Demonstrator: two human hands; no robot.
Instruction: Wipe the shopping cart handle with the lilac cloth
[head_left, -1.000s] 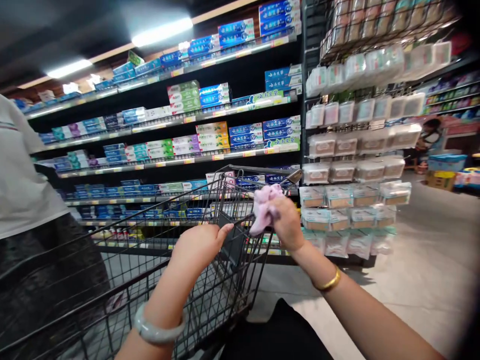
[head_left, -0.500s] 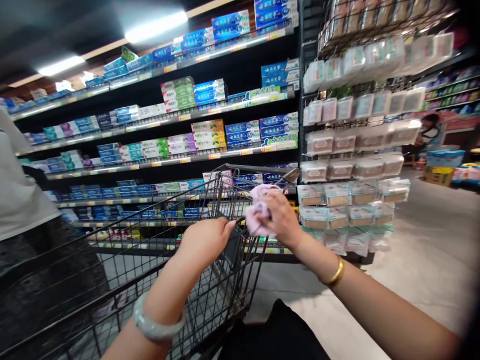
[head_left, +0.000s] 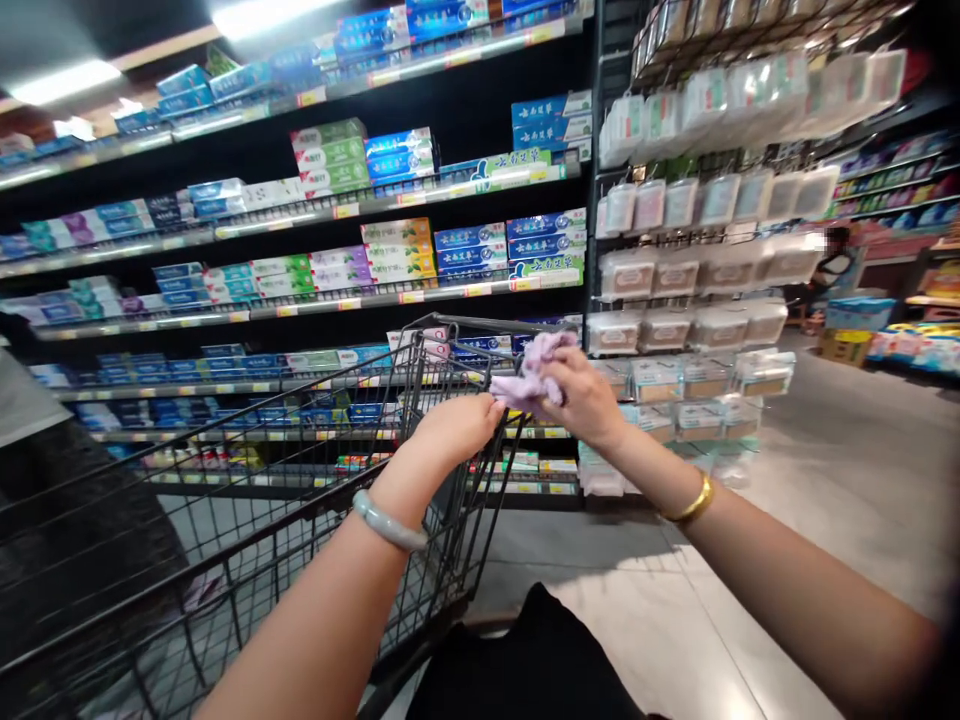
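Observation:
My right hand (head_left: 583,397) is closed around a crumpled pink cloth (head_left: 534,372), held against the handle end of a black wire shopping cart (head_left: 315,500). My left hand (head_left: 459,428) is closed too, its fingertips pinching a corner of that same cloth beside the cart's rim. A pale bangle sits on my left wrist and a gold bangle on my right. The cart's basket stretches away to the lower left.
Dark shelves (head_left: 315,215) stacked with boxed toothpaste run behind the cart. A wire rack (head_left: 697,270) of hanging clear packs stands right of them. Another person (head_left: 22,420) in a white top stands at the far left. Grey aisle floor (head_left: 840,500) extends to the right.
My left hand has left the cart's rim and risen to pinch the cloth. The right hand and cloth have shifted slightly up. The view has turned, pushing the person at left nearly out of sight.

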